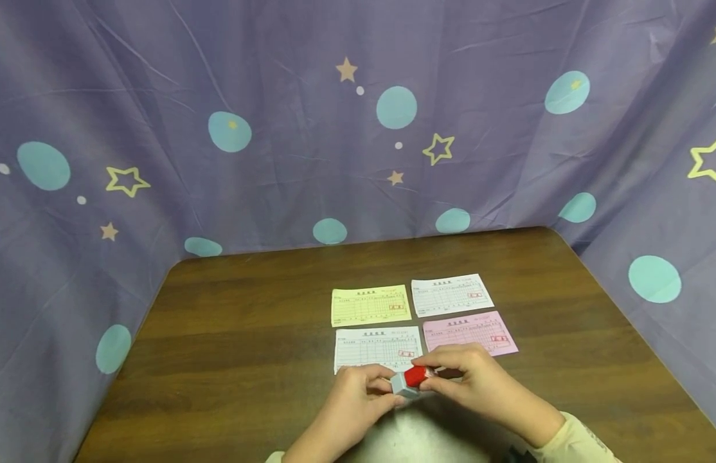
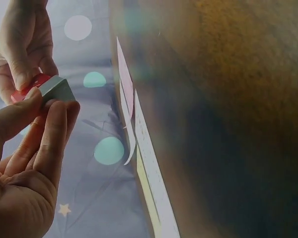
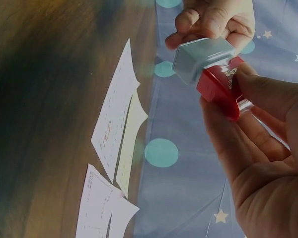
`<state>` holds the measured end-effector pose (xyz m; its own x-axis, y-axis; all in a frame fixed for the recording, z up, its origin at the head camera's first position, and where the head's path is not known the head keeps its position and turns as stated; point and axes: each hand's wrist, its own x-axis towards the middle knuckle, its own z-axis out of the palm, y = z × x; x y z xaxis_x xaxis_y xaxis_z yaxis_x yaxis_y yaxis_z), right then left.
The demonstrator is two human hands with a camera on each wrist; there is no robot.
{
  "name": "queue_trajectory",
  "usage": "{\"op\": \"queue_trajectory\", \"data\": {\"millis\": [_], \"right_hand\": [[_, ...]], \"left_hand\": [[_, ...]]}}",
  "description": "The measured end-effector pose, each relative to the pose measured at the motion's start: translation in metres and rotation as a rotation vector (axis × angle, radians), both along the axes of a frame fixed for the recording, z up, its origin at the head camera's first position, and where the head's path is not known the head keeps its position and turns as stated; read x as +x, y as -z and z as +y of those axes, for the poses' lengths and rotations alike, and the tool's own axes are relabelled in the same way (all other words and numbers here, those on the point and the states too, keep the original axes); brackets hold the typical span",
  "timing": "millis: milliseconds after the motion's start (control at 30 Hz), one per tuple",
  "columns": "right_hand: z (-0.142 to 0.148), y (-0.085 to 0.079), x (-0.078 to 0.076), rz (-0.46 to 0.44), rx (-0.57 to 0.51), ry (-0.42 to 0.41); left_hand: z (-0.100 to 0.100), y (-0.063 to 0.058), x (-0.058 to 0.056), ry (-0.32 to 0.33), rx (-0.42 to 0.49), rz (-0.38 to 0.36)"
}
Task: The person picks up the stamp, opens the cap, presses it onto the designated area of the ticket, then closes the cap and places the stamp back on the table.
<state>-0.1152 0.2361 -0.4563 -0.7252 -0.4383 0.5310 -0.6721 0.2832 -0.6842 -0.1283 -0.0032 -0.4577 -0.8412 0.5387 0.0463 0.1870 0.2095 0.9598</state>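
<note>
Between the thumb and fingers of my right hand [image 1: 476,379] is a red stamp [image 1: 417,375] with a clear part at one end. My left hand [image 1: 358,399] pinches a grey cap [image 3: 201,54], which meets the other end of the stamp. In the right wrist view the cap sits slightly askew against the red body; whether it is fully seated I cannot tell. Both hands hold these above the table, just in front of a white printed slip [image 1: 364,350], whose lower edge they partly cover. That slip bears a red stamped mark [image 1: 406,354] at its right.
Beyond the hands lie a yellow slip [image 1: 364,308], another white slip [image 1: 447,299] and a pink slip [image 1: 459,331], each with a red boxed mark. They rest on a brown wooden table [image 1: 236,321]. A purple patterned curtain [image 1: 288,180] stands behind and along the sides.
</note>
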Motion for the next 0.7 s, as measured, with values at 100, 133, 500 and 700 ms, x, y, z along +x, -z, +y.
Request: {"op": "queue_trajectory", "data": {"millis": [100,133,500,700], "right_hand": [[0.003,-0.001,-0.003,0.043,0.037,0.004],[0.004,-0.001,-0.003,0.065,0.055,0.003],[0.013,0.008,-0.007,0.174,0.293,0.024],[0.013,0.012,-0.005,0.147,0.368,0.046]], "left_hand": [[0.000,0.000,-0.002,0.011,-0.063,0.080],[0.000,0.000,-0.003,0.010,-0.092,0.112],[-0.004,0.006,-0.007,-0.045,-0.296,0.376],[-0.006,0.007,-0.007,-0.092,-0.362,0.440]]}}
